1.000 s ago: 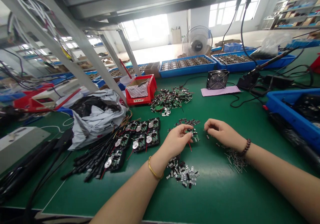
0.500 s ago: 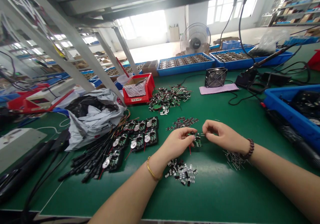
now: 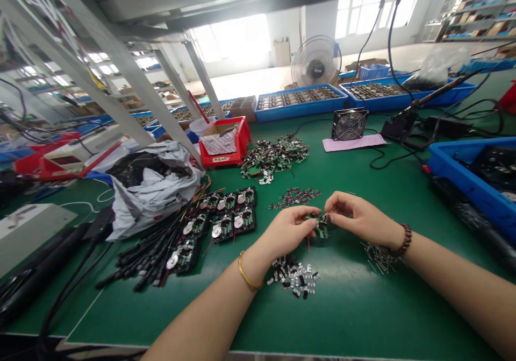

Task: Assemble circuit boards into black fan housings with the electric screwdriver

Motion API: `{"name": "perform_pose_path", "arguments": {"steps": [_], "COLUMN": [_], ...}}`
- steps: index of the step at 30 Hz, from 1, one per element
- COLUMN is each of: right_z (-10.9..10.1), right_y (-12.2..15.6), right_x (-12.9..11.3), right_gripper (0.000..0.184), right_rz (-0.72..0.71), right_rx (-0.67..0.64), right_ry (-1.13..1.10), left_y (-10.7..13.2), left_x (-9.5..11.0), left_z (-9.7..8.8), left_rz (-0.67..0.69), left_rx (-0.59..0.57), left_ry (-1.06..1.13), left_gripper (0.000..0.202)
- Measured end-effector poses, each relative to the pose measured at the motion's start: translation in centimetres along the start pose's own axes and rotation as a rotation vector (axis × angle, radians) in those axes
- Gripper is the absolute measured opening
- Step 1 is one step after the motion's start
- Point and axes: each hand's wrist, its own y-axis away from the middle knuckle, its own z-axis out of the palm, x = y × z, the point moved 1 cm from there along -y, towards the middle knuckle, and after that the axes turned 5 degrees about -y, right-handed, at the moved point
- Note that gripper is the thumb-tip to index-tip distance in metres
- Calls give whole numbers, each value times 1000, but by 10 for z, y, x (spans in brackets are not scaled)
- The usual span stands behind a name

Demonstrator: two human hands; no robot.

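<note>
From the head view, the left hand [image 3: 288,231] and right hand [image 3: 360,218] pinch narrowly at a small circuit board [image 3: 321,226], held over the middle of the green bench mat [image 3: 355,307]. A fumbled grip could drop it onto the loose components [image 3: 293,277] just below, or the metal pins [image 3: 381,257] beside the right wrist.

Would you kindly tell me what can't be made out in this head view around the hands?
Small circuit board: largely hidden by the left hand and right hand.
Loose parts by the right wrist: too small to identify.
Blue tray: cut off by the view's right edge.
</note>
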Motion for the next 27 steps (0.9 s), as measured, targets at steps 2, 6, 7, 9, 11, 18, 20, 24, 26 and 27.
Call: {"name": "perform_pose_path", "arguments": {"steps": [2, 6, 7, 9, 11, 18, 20, 24, 26, 27], "right_z": [0, 0, 0, -1, -2, 1, 4, 7, 9, 9], "right_y": [0, 0, 0, -1, -1, -1, 0, 2, 3, 3], "right_x": [1, 1, 1, 1, 0, 1, 0, -2, 0, 1], "right_gripper": [22, 23, 23, 23, 22, 19, 17, 20, 28, 33], "right_rz": [4, -2, -5, -13, -20, -47, -74, -185, -270, -305], "right_rx": [-1, 15, 20, 30, 40, 68, 92, 138, 129, 118], "right_ry": [-4, 22, 30, 44, 57, 132, 164, 229, 291, 331], "left_y": [-1, -3, -3, -3, -3, -3, -3, -4, -5, -6], "left_x": [-2, -3, -3, -3, -3, -5, -5, -5, -6, -6], "left_z": [0, -1, -1, -1, -2, -1, -1, -1, -4, -5], "left_rz": [-4, 7, 10, 12, 15, -5, -32, -52, -47, -42], "left_rx": [7, 8, 11, 15, 17, 27, 39, 89, 122, 135], "left_ry": [8, 31, 32, 27, 19, 133, 245, 404, 460, 481], "left_gripper": [38, 38, 38, 38, 38, 35, 33, 36, 37, 37]}}
